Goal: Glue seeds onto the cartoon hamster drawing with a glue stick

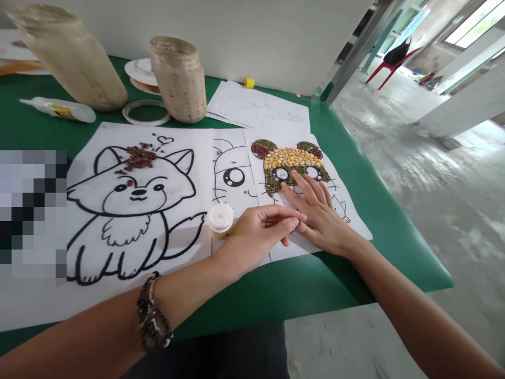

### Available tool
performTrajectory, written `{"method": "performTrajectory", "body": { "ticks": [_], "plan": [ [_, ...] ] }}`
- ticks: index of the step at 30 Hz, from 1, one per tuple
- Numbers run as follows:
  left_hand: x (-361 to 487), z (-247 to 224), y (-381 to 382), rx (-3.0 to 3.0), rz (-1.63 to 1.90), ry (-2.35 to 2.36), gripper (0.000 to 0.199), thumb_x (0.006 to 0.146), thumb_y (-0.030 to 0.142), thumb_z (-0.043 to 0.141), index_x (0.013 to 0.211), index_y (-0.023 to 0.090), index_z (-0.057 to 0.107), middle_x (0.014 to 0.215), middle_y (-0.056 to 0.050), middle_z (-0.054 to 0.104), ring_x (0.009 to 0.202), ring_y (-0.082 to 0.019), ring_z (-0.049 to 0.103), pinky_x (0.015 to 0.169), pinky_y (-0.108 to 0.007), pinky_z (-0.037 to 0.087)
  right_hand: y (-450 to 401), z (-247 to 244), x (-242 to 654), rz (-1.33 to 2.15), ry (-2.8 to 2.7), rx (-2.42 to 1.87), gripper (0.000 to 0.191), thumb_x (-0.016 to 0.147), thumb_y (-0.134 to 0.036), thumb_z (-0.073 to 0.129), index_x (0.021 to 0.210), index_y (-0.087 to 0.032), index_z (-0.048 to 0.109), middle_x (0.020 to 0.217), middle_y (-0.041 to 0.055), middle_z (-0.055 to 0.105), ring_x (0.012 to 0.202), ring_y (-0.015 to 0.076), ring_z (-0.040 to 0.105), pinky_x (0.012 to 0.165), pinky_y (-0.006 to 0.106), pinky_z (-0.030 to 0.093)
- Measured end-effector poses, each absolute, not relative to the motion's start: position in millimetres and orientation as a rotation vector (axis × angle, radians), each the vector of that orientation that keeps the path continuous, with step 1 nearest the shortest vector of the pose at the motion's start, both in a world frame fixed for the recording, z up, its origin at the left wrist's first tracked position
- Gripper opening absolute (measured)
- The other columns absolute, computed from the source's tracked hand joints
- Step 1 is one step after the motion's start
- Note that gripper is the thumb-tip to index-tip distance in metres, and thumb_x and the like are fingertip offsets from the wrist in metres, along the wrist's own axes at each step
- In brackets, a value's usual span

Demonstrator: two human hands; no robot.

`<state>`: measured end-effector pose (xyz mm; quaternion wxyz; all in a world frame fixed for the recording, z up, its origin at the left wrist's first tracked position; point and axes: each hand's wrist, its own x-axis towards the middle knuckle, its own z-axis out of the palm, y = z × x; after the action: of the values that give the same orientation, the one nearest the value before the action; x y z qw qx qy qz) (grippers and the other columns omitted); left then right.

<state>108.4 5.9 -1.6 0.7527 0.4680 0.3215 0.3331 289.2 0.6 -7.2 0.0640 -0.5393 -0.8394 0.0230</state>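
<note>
The seeded drawing [298, 158] lies on the right part of the green surface [394, 231]; its forehead is covered with yellow kernels [294, 157], its ears and the area round the eyes with green seeds, and red ones are set inside the ears. Its lower face is partly hidden by the right hand [321, 221], which is laid over it palm down with fingers spread. The left hand [256, 231] is held beside the right thumb, its fingertips pinched together on a tiny green seed [299, 223]; whether the hands touch cannot be told. Just left of the left hand stands a small white tub [221, 218], near the one-eyed drawing [233, 181]. Farther left, red and green seeds [139, 156] are heaped on the head of the fox drawing [134, 226]. Behind are placed a glue bottle [63, 109], a tall jar [74, 58], a shorter jar [179, 79], a ring [145, 113] and a yellow cap [249, 83].
</note>
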Motion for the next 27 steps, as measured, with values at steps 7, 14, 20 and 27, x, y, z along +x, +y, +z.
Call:
{"method": "performTrajectory", "body": {
  "ticks": [7,14,20,27],
  "plan": [
    [107.0,2.0,5.0,1.077,0.689,0.752,0.015,0.076,0.023,0.055,0.082,0.019,0.068,0.073,0.0,0.064,0.05,-0.005,0.045,0.05,-0.02,0.036,1.4,-11.0,287.6,0.048,-2.531,-1.626,0.068,0.081,-0.065,0.016,0.138,-0.027,0.019,0.147,0.0071,0.015,0.134,0.0314,0.012,0.104,0.058,0.01],
    [108.7,0.3,5.6,1.037,0.702,0.723,0.014,0.075,0.02,0.055,0.082,0.017,0.067,0.073,-0.001,0.066,0.052,-0.005,0.049,0.051,-0.019,0.038,9.1,-1.0,287.4,0.25,-2.224,-1.557,0.053,0.089,-0.051,0.016,0.129,-0.027,0.04,0.137,0.0086,0.034,0.127,0.0265,0.03,0.102,0.053,0.023],
    [108.9,0.0,6.0,1.042,0.711,0.712,0.013,0.076,0.018,0.054,0.08,0.017,0.067,0.07,0.0,0.065,0.053,-0.005,0.049,0.05,-0.018,0.037,14.3,0.7,284.2,0.198,-2.171,-1.545,0.046,0.089,-0.049,0.024,0.12,-0.029,0.051,0.128,0.0074,0.044,0.12,0.0247,0.039,0.098,0.05,0.03],
    [108.6,3.5,6.3,1.052,0.708,0.73,0.016,0.075,0.018,0.053,0.083,0.016,0.067,0.074,-0.002,0.065,0.05,-0.005,0.047,0.045,-0.019,0.035,8.9,-10.6,285.0,0.097,-2.479,-1.6,0.072,0.079,-0.068,0.013,0.137,-0.027,0.024,0.145,0.0092,0.02,0.132,0.031,0.018,0.104,0.057,0.012]
  ]
}}
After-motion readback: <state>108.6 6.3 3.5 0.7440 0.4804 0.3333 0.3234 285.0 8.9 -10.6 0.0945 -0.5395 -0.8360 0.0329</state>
